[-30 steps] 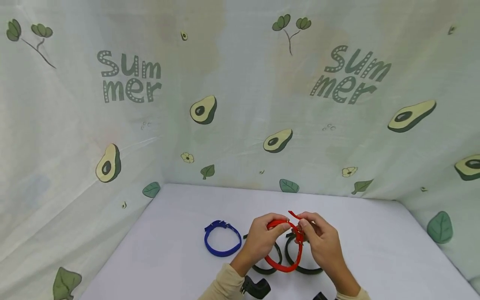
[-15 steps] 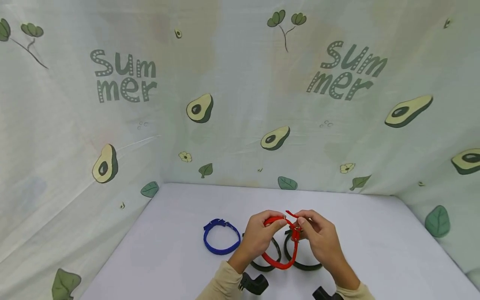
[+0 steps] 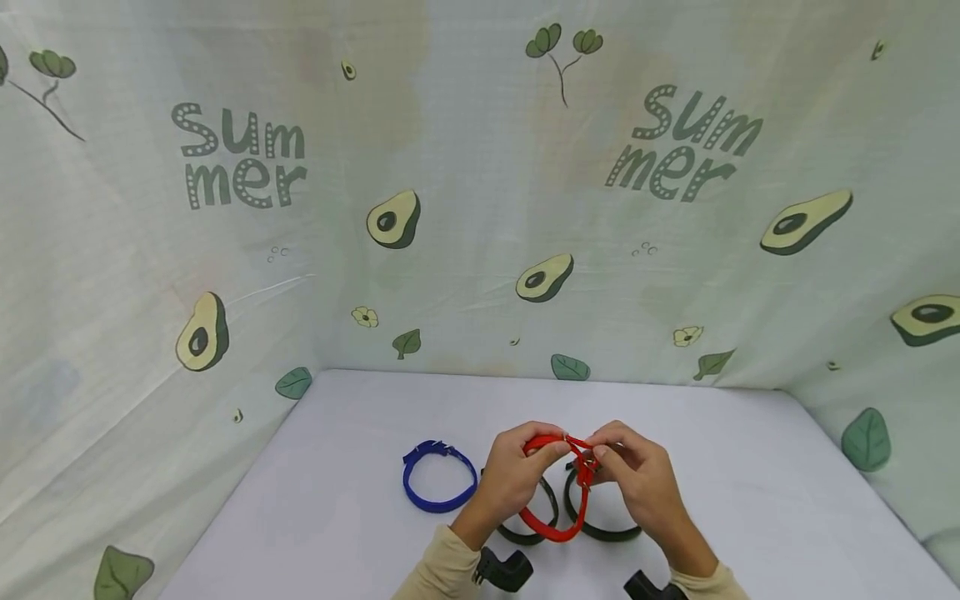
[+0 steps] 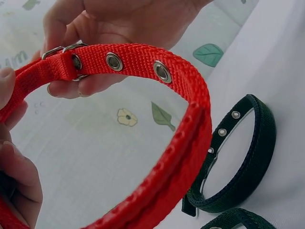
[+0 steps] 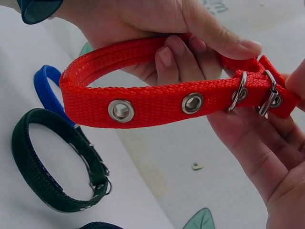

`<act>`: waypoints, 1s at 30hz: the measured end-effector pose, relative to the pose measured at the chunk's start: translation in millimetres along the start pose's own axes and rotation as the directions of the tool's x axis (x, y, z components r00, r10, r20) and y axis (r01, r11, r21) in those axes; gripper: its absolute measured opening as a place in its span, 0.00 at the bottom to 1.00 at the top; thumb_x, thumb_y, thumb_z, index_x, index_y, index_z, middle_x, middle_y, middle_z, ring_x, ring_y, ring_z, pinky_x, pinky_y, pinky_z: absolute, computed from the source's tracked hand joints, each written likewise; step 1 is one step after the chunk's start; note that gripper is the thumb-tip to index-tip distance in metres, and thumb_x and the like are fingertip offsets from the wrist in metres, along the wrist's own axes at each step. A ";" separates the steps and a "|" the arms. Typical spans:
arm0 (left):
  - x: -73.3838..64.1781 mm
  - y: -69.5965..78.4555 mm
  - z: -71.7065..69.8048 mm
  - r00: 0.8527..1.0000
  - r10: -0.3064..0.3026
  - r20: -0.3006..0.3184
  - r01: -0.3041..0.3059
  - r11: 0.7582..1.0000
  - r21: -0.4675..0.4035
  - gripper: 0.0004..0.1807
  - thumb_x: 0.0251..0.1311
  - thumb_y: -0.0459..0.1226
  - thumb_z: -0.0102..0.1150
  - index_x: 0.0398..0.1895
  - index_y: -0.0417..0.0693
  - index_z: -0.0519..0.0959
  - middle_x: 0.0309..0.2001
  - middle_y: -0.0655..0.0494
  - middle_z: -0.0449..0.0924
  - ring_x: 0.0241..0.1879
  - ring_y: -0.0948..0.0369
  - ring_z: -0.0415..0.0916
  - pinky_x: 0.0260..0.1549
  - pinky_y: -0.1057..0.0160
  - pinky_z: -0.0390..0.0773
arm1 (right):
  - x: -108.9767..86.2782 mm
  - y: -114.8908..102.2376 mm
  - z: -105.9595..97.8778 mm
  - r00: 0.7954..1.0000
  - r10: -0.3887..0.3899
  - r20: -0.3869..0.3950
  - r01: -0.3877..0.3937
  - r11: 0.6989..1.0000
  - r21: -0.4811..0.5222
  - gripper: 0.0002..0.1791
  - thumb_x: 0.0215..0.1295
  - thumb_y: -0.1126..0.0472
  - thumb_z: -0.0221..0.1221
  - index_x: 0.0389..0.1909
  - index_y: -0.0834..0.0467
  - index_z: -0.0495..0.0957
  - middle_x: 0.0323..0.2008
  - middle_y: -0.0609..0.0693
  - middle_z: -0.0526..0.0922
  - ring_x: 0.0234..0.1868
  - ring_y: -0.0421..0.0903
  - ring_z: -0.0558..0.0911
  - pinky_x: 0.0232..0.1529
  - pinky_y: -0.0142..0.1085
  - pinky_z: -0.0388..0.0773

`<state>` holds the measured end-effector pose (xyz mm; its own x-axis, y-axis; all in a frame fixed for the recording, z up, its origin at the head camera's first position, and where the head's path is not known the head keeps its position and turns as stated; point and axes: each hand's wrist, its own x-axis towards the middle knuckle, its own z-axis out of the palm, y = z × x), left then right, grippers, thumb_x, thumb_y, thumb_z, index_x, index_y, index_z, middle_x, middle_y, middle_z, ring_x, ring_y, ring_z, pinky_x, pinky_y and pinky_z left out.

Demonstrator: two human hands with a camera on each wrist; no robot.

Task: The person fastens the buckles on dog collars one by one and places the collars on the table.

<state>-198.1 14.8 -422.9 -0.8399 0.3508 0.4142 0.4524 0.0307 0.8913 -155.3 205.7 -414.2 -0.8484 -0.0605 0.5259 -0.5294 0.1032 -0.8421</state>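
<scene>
Both hands hold up a red collar (image 3: pixel 552 532) with metal eyelets, bent into a loop above the table. My left hand (image 3: pixel 514 471) pinches the loop's upper left part between thumb and fingers. At the buckle (image 5: pixel 271 95), my right hand (image 3: pixel 637 471) grips the collar, with the fingertips partly hidden behind the strap. In the right wrist view, the strap runs through the buckle and a metal ring (image 5: pixel 239 90). A short red stretch of strap spans the gap between the two hands in the head view.
Two dark green collars, one left (image 3: pixel 525 538) and one right (image 3: pixel 611 533), lie on the white table (image 3: pixel 360 550) below the hands. A blue collar (image 3: pixel 442 505) lies to their left. Patterned cloth (image 3: pixel 450 125) hangs behind and at the sides.
The loose red strap end, which stuck up between the hands, now lies lower and stretches across to the left fingers. My right fingers have come closer to the left ones.
</scene>
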 end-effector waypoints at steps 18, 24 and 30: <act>0.4 -3.7 -0.8 1.000 -0.002 0.030 0.003 0.999 -0.034 0.13 0.64 0.41 0.66 0.47 0.45 0.85 0.37 0.58 0.86 0.36 0.66 0.81 0.37 0.66 0.82 | 0.1 1.4 1.8 0.999 0.037 -0.009 -0.038 0.998 -0.050 0.06 0.72 0.73 0.55 0.39 0.64 0.80 0.35 0.57 0.79 0.33 0.50 0.85 0.32 0.43 0.85; 0.8 -2.7 -2.5 1.000 -0.014 0.009 0.015 0.999 -0.046 0.14 0.65 0.42 0.66 0.49 0.46 0.85 0.42 0.56 0.86 0.40 0.64 0.84 0.40 0.65 0.83 | 1.8 1.1 1.9 0.999 -0.015 0.037 0.017 0.998 -0.062 0.07 0.72 0.71 0.56 0.44 0.62 0.82 0.38 0.56 0.79 0.34 0.52 0.85 0.34 0.41 0.85; 0.1 -2.3 0.7 0.994 -0.109 0.000 0.109 0.992 -0.057 0.14 0.64 0.44 0.67 0.49 0.50 0.85 0.40 0.59 0.85 0.38 0.64 0.82 0.38 0.65 0.83 | -0.2 0.9 2.4 0.999 0.018 0.045 -0.013 0.993 -0.115 0.08 0.72 0.68 0.58 0.46 0.59 0.84 0.39 0.53 0.80 0.34 0.53 0.85 0.35 0.40 0.85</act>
<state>-199.1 15.5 -425.0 -0.8840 0.3458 0.3144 0.3403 0.0151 0.9402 -155.6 203.4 -415.4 -0.8573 -0.1033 0.5043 -0.5142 0.2179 -0.8295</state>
